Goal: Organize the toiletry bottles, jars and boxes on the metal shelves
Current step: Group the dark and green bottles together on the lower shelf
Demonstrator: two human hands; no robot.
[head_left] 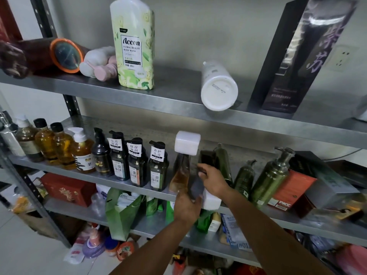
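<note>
Both hands at the middle shelf [127,186] edge: left hand [185,208] and right hand [213,180], each grip closed around a dark white-capped bottle [196,188], tilted beside the amber white-capped bottle [181,171].

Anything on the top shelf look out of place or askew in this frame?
Yes. A white bottle lies on its side, its base hanging over the top shelf front edge. At the left, a brown jar and a pink-capped bottle also lie toppled. The Accen body wash stands upright.

middle shelf [127,182] crowded, top shelf [174,98] roomier
</note>
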